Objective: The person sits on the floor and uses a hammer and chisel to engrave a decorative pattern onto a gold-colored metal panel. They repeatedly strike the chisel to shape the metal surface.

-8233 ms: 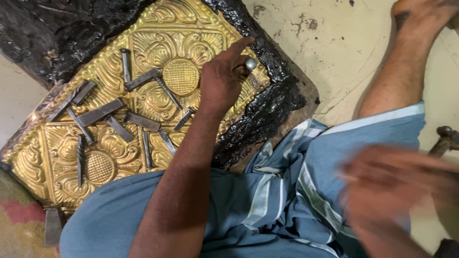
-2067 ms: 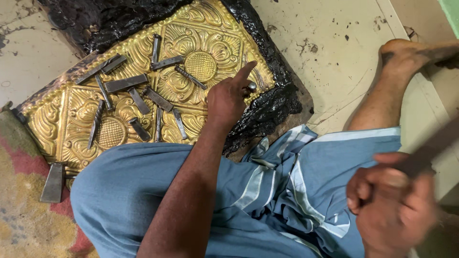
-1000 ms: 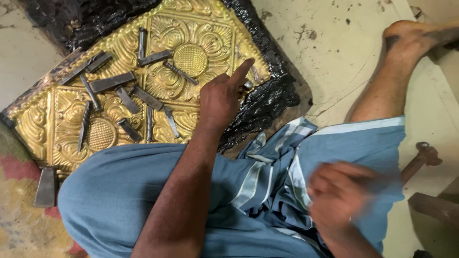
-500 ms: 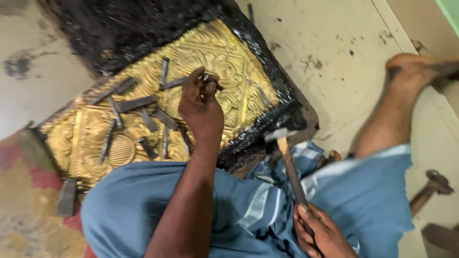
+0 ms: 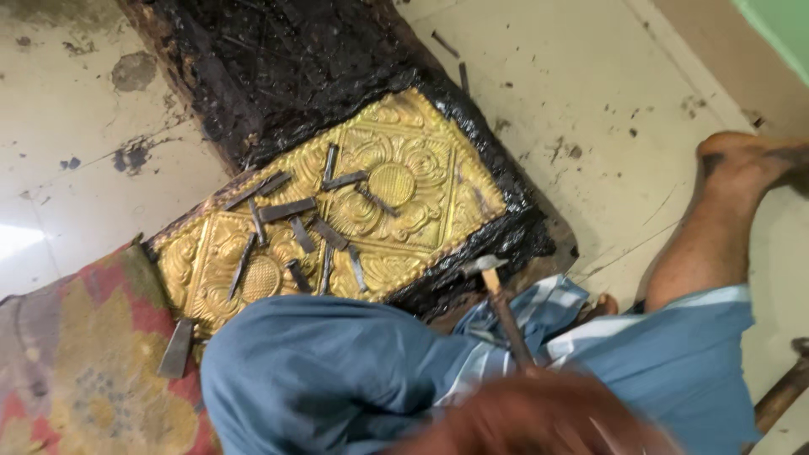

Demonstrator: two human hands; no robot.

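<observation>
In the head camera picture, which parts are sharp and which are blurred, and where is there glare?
Head view: the gold embossed panel and the metal punches lying on it are fairly sharp; a reddish-brown blurred shape smears the bottom edge, too blurred to identify; the hammer is slightly soft. A bright glare patch washes out the floor at the left edge; the black pitch stays dark, with little detail.
</observation>
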